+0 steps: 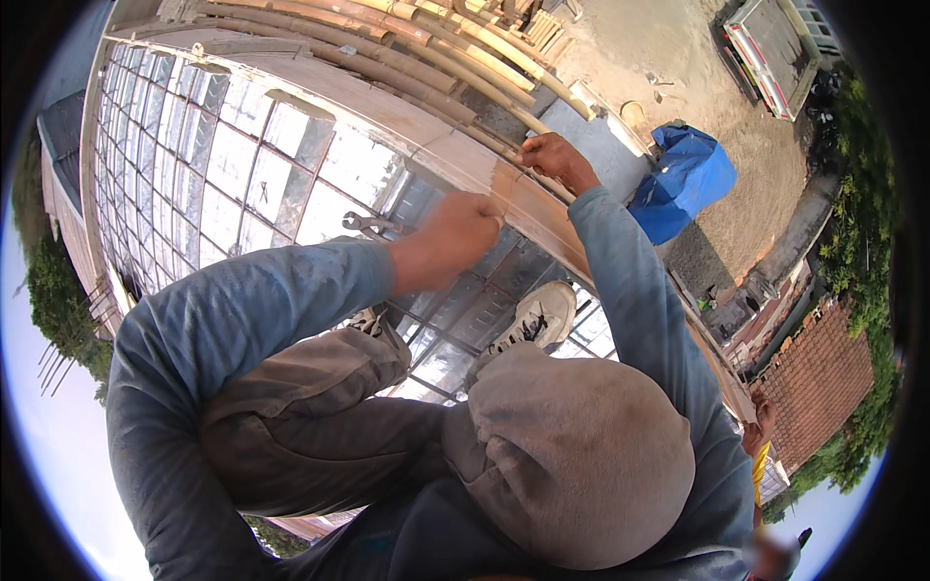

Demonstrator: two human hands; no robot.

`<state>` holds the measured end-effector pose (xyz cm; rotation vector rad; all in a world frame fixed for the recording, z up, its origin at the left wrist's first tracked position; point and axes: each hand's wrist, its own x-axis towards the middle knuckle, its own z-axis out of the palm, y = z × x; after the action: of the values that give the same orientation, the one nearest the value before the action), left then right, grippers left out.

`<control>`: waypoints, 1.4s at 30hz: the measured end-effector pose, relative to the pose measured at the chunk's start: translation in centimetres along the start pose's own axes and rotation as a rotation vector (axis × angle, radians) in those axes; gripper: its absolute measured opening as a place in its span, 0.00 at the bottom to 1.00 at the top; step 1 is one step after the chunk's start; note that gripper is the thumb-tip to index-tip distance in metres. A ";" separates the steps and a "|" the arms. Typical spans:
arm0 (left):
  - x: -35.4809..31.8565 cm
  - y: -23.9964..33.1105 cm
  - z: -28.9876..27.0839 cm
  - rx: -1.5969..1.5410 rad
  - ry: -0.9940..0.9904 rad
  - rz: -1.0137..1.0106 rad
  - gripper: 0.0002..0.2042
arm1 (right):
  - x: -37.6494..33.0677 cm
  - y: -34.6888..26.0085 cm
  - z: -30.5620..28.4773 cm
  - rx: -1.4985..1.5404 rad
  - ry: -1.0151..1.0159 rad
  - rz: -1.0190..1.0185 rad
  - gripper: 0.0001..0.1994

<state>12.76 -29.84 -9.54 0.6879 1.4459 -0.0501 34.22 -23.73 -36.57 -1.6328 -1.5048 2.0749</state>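
Observation:
I crouch on a glazed roof of metal-framed glass panes (pixel 242 155). A long pale wooden beam (pixel 441 145) runs across it from upper left to lower right. My left hand (pixel 455 232) is a blurred fist pressed against the beam beside a darker brown patch (pixel 506 184); whatever is inside the fist is hidden. My right hand (pixel 554 160) reaches further along and grips the beam's far edge with curled fingers. A metal wrench (pixel 371 224) lies on the frame just left of my left hand.
Bamboo poles (pixel 455 48) are stacked along the roof's top edge. My white shoe (pixel 538 315) rests on the glass frame. Far below lie a blue tarp bundle (pixel 690 179), a truck (pixel 775 48) and tiled roofs (pixel 819 378). Another person's hand (pixel 760 426) shows at lower right.

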 end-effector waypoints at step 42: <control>0.2 1.1 -0.9 0.062 -0.054 -0.022 0.07 | -3.9 1.0 4.3 -0.473 0.267 -0.146 0.11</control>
<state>12.47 -28.49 -9.29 0.7165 1.4046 -0.1300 32.99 -29.26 -34.92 -1.7837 -2.0439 1.4271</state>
